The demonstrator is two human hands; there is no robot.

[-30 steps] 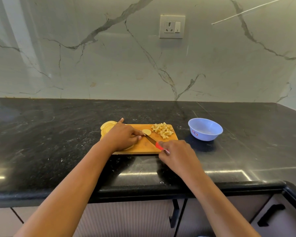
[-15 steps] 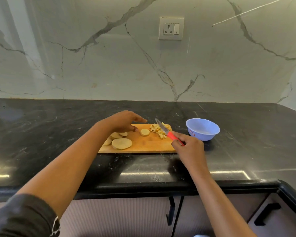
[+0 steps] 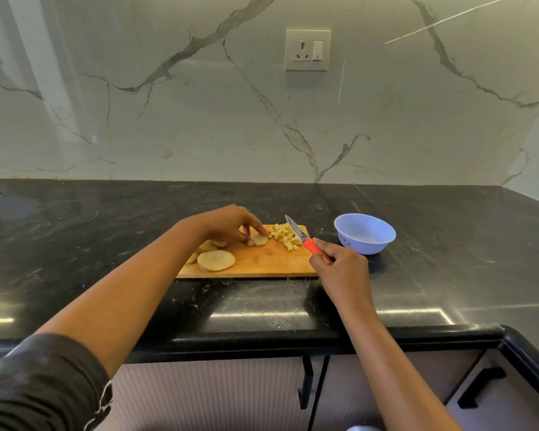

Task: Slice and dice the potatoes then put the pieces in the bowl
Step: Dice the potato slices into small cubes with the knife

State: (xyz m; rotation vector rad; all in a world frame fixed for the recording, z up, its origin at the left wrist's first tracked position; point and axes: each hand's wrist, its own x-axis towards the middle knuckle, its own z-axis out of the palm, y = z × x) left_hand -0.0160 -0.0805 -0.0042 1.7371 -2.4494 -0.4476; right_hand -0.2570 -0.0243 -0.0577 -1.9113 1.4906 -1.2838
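A wooden cutting board (image 3: 262, 265) lies on the black counter. A small round potato slice (image 3: 259, 240) sits mid-board, and my left hand (image 3: 227, 223) pinches it with fingertips and thumb. Larger potato slices (image 3: 216, 260) lie at the board's left end. A heap of diced potato (image 3: 283, 234) rests at the far right corner. My right hand (image 3: 339, 269) grips the red handle of a knife (image 3: 305, 239), blade raised and pointing up-left over the dice. A light blue bowl (image 3: 365, 233) stands just right of the board; I see nothing in it.
The black stone counter (image 3: 106, 244) stretches wide on both sides, its front edge close below my arms. A marble backsplash with a wall socket (image 3: 307, 50) rises behind. Cabinet doors with black handles (image 3: 479, 387) sit below the counter.
My left hand lifted off the slices at the board's left and now pinches the small round slice. My right hand raised the knife off the board and swung it right over the dice.
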